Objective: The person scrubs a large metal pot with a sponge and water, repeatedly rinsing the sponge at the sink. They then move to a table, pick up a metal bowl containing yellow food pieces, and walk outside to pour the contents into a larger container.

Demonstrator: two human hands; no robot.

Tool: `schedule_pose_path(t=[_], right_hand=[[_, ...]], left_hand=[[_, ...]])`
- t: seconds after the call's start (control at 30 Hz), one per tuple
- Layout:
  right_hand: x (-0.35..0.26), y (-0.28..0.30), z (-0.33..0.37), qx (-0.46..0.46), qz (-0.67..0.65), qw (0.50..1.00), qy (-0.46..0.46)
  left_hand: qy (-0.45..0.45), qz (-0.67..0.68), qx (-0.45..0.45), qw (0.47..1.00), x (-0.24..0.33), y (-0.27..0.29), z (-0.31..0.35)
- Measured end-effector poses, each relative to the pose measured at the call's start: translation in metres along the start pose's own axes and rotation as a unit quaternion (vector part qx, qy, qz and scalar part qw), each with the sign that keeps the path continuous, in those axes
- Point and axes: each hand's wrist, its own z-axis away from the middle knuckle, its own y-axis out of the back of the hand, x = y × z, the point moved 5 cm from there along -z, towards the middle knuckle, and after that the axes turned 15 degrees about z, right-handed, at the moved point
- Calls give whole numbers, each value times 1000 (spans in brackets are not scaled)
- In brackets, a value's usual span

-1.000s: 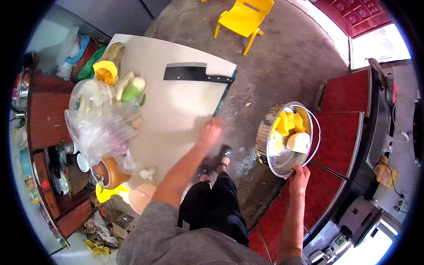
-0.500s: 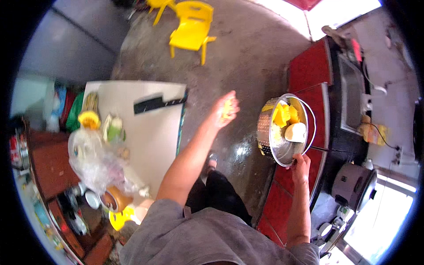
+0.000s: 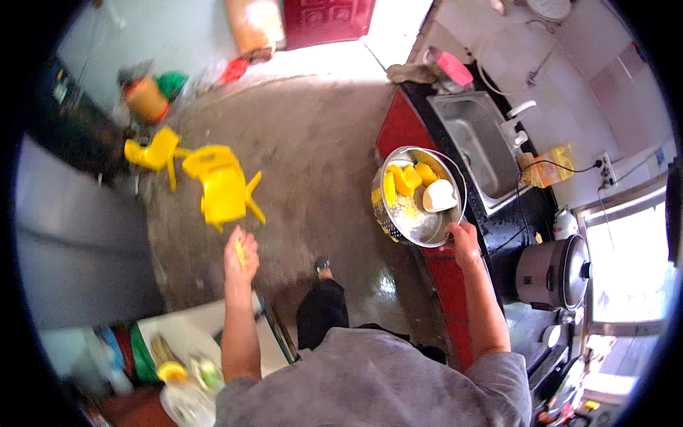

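Note:
My right hand (image 3: 466, 243) grips the near rim of a perforated steel basket (image 3: 421, 229) with a raised wire handle. It is held up beside the red cabinets. Inside lie yellow-orange pumpkin chunks (image 3: 406, 180), a smooth white rounded piece (image 3: 440, 196) that looks like peeled vegetable, and small pale yellow bits (image 3: 405, 207). Out to the left, my left hand (image 3: 233, 267) is closed around some yellow scraps (image 3: 240, 252), whose exact kind I cannot make out. That hand is over the floor, near a yellow chair, and apart from the basket.
A sink (image 3: 480, 153) is set in the black counter (image 3: 509, 228) on the right, with a rice cooker (image 3: 551, 272) nearer me. Two small yellow chairs (image 3: 224, 192) stand ahead left. The white table (image 3: 270, 349) is at lower left, a cut pumpkin (image 3: 172, 371) on it.
I have moved forward and turned right, so the table has slid to the lower left and the sink and doorway show more. Both hands still hold the basket and the yellow scraps.

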Motion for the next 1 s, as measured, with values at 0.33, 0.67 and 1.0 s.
schedule_pose_path(t=[0.33,0.67,1.0], right_hand=[[-62,-1,-158,117,-93,988,-44],[-61,17,-292,252,-161,945,-136],[-74,92,-250,349,-66,924,-141]], left_hand=[[179,-83,-18,980,-58,-161,-204],[264,-203,-3,943,-150,-270,-356],[492,-415,-129,754,-326,-374,-391]])
